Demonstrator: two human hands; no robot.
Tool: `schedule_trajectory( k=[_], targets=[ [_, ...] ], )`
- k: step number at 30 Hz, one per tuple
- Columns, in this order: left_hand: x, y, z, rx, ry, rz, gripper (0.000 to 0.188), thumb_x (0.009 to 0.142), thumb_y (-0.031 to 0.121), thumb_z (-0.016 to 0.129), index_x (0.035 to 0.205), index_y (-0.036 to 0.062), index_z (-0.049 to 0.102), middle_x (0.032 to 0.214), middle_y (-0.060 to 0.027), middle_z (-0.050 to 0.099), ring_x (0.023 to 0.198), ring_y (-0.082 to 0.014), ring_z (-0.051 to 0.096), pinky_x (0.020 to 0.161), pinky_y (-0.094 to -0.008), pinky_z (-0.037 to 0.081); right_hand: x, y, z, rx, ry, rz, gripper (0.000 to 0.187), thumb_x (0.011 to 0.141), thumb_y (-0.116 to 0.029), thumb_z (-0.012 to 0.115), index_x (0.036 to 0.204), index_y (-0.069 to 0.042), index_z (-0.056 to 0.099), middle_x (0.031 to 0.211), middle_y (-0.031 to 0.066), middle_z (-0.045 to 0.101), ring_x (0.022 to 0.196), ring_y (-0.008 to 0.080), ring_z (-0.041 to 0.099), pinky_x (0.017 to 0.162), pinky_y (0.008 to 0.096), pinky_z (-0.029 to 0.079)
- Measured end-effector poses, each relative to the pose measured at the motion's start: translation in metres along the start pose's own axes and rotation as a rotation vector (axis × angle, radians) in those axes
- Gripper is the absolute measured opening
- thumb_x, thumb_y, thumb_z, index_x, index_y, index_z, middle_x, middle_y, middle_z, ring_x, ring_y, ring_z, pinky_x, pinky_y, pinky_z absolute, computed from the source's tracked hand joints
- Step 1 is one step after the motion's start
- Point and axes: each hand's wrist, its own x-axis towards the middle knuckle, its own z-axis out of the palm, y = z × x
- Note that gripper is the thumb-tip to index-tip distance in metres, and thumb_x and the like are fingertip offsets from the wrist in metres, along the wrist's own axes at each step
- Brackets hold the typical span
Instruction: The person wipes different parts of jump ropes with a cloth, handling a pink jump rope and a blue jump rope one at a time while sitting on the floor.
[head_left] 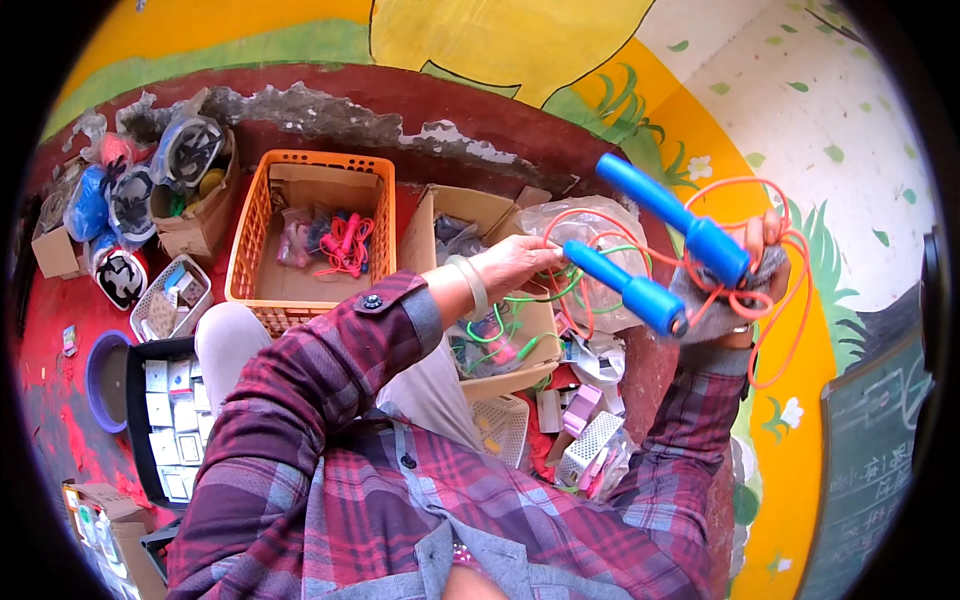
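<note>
Plaid-sleeved arms rise from the lower edge. Right hand (757, 262) is closed around a skipping rope (690, 255) — two blue handles bunched together, orange cord looped about the fingers and hanging below the wrist. Left hand (515, 262) reaches across, fingers pinched on the orange cord near the lower handle. Beneath the hands, a cardboard box (470, 215) holds more ropes, green and orange, some in a clear plastic bag (590, 225). Beside it to the left, an orange plastic basket (250, 230) with pink ropes inside. Further left — small boxes of bagged helmets (190, 150).
</note>
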Motion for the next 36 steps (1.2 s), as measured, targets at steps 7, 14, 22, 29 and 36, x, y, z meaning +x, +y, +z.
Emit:
schedule_trajectory(
  k=[7,14,22,29,36],
  targets=[
    [0.026,0.029,-0.006,0.298,0.089,0.259,0.026,0.093,0.02,0.052,0.114,0.0067,0.06,0.087,0.0007,0.059,0.075,-0.0072,0.056,0.065,-0.024,0.049,-0.075,-0.023,-0.072,-0.334,0.17,0.236,0.037,0.074,-0.031,0.07,0.081,-0.005,0.044,0.062,0.0095,0.05,0.05,0.0155,0.048,0.046,0.0236,0.04],
    [0.043,0.086,0.011,1.115,0.054,0.91,0.035,0.081,-0.004,0.052,0.11,0.0099,0.063,0.109,-0.013,0.058,0.1,-0.0269,0.058,0.082,-0.0322,0.049,-0.118,-0.004,-0.074,-0.575,0.484,0.441,0.048,0.066,-0.041,0.074,0.085,-0.007,0.047,0.071,0.0051,0.048,0.067,0.0132,0.049,0.056,0.0232,0.039],
    [0.027,0.112,0.031,1.304,0.091,1.115,0.029,0.083,0.002,0.052,0.109,0.0078,0.062,0.105,-0.015,0.06,0.106,-0.0297,0.055,0.087,-0.0358,0.047,-0.118,-0.018,-0.074,-0.593,0.5,0.323,0.042,0.071,-0.041,0.07,0.088,-0.008,0.049,0.079,0.0052,0.052,0.061,0.0097,0.049,0.053,0.021,0.039],
    [0.005,0.041,-0.047,0.648,0.33,0.247,0.024,0.089,0.018,0.058,0.106,0.0025,0.062,0.091,-0.0026,0.063,0.085,-0.0101,0.057,0.074,-0.0273,0.049,-0.06,-0.001,-0.029,-0.363,0.429,0.268,0.018,0.084,-0.013,0.047,0.098,-0.004,0.052,0.083,0.0103,0.061,0.06,0.0104,0.056,0.052,0.0188,0.045],
    [-0.087,0.046,-0.044,0.526,0.343,0.59,0.029,0.088,0.01,0.057,0.115,0.0002,0.056,0.107,-0.0044,0.059,0.099,-0.0117,0.054,0.088,-0.0255,0.043,-0.009,0.079,0.046,0.05,0.248,0.403,0.018,0.087,-0.013,0.049,0.102,-0.003,0.051,0.083,0.0141,0.06,0.053,0.0129,0.056,0.048,0.0238,0.049]
  ],
)
